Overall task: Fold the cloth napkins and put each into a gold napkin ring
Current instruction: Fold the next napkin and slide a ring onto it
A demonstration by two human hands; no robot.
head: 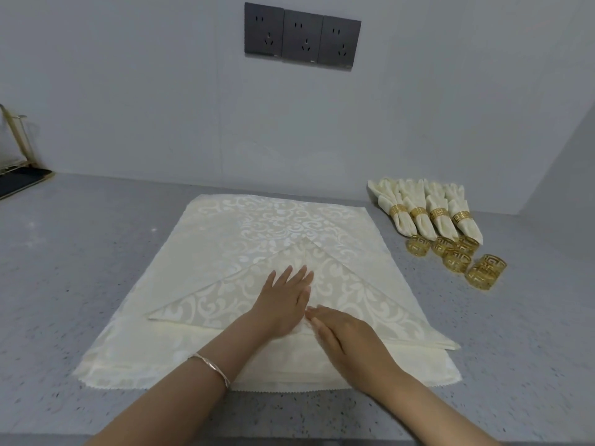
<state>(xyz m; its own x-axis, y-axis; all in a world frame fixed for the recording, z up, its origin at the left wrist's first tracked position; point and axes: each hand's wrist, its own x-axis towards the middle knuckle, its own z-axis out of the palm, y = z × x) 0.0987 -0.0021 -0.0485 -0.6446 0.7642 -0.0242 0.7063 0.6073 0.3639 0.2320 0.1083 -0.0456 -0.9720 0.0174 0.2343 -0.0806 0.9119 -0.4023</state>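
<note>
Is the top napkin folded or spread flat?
Folded: the top napkin forms a triangle on the spread napkin; left hand and right hand rest flat on it.

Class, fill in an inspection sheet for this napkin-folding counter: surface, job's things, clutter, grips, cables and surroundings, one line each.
Surface: grey speckled countertop.
Job's things: triangle-folded napkin on top of spread napkins, seemingly stacked; four ringed napkins at back right; loose gold rings in front of them.
Clutter: gold wire rack over a dark tray at the left edge.
Grips: left hand and right hand both lie flat on the triangle-folded napkin, grasping nothing; bracelet on the left wrist.
Cables: nothing seen.
Surroundings: pale wall with three dark wall sockets, nothing plugged in.
</note>
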